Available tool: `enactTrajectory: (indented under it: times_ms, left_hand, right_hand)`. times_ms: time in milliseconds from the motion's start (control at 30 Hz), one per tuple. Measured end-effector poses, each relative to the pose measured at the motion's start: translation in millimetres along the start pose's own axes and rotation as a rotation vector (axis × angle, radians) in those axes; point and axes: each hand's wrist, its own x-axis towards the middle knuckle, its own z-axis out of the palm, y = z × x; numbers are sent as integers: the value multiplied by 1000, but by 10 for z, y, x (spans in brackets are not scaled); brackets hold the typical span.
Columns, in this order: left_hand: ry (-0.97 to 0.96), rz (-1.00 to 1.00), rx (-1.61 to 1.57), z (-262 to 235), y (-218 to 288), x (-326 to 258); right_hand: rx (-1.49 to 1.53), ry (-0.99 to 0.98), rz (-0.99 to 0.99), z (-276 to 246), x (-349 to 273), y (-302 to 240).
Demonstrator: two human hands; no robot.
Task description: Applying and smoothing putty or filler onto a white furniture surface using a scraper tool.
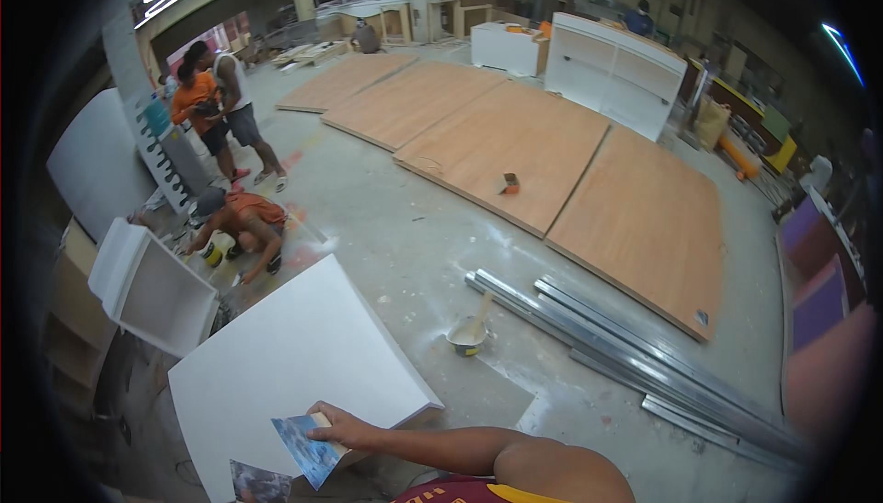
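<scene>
My right hand [338, 427] is closed around the pale handle of a wide putty knife [308, 451] with a blue, smeared blade. It is over the near part of a large white panel [294, 347], whose thick edge runs along the right side. Whether the blade touches the surface I cannot tell. A second smeared blade [260, 482], dark grey and white, shows at the lower edge of the picture; whatever holds it is cut off. My left hand is out of view.
A bucket [467, 337] with a stick in it stands on the floor right of the panel. Metal channels [635, 347] lie farther right, and large wooden panels [515, 144] beyond. A person [244, 227] squats at left near a white cabinet [166, 291]; two people [216, 103] stand behind.
</scene>
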Motion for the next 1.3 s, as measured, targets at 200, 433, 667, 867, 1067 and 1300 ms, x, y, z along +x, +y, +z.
enactTrajectory:
  times_ms: [200,433,667,867,1067,1300]
  left_hand:
    - [274,54,172,53,-288,345]
    - [10,219,95,341,787,196]
    - [229,98,95,-29,317,-273]
    - [490,-32,184,-860,-364,-646]
    - [468,-92,61,-1091,-1227,-1077]
    - [422,-357,-55,-1645,-2357,-1758]
  right_hand:
    - [-57,234,-13,-203,-26,-169]
    - [-78,286,-117,-137,132,-593]
    - [-44,-116,170,523,-43,-48]
    - [-632,-178,-32,1264,16,172]
    - [-1132,-479,-349,2240,-236,868]
    - [-1257,-454,227,1947,-154,1459]
